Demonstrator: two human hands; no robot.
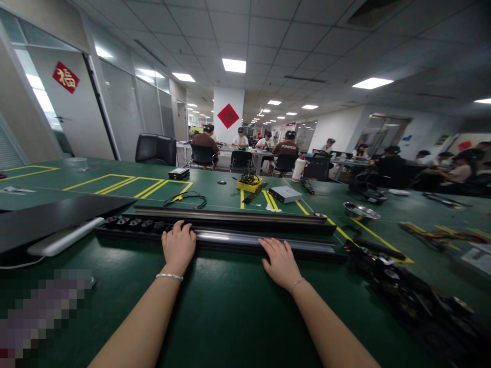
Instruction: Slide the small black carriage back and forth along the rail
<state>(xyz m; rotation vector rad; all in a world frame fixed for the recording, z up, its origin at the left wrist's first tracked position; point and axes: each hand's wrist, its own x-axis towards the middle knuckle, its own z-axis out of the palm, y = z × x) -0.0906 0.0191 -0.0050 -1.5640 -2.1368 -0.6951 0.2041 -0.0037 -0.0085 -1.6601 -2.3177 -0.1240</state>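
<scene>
A long black tray-like bar [230, 238] with a shiny strip along its top lies crosswise on the table. Several small dark parts [135, 223] sit in a row at its left end. My left hand [179, 249] rests on the bar beside these parts, fingers slightly bent and apart. Farther right, my right hand [281, 264] lies on the near edge of the same bar with its fingers spread. Neither hand visibly grips anything. A second long dark bar [238, 216] lies parallel just behind the first.
On the green table [230, 317], a white power strip [69, 239] and black panel [49, 222] lie left. Dark mechanical parts [406, 291] crowd the right. Farther back are a yellow box [249, 183] of cables, a grey box [285, 194] and a metal bowl [361, 210]. People sit beyond.
</scene>
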